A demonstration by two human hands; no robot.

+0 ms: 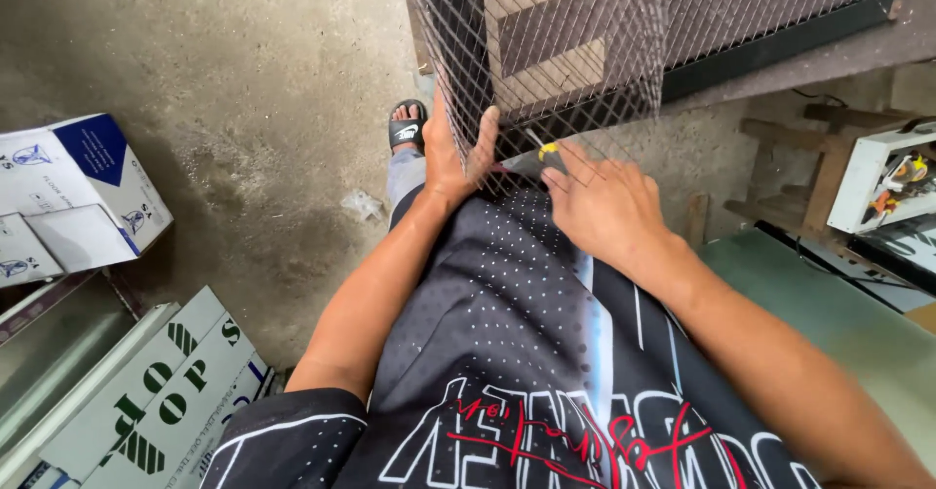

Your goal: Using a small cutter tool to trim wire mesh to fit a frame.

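A sheet of dark wire mesh (pixel 585 40) hangs over a wooden frame (pixel 546 50) in front of me. My left hand (pixel 453 153) grips the mesh's lower left edge, thumb and fingers pinching the wire. My right hand (pixel 604 201) holds a small cutting tool with a yellow-tipped handle (pixel 536 156) against the mesh's bottom edge, its jaws pointing left toward my left hand. My black patterned shirt fills the bottom of the view. My sandalled foot (pixel 408 128) shows on the concrete floor just below the mesh.
Cardboard boxes, white and blue (pixel 73 192) and white with green print (pixel 146 401), lie on the floor at left. A green board (pixel 848 323) lies at right, beside a wooden stool (pixel 809 167) and a white tray of tools (pixel 892 177).
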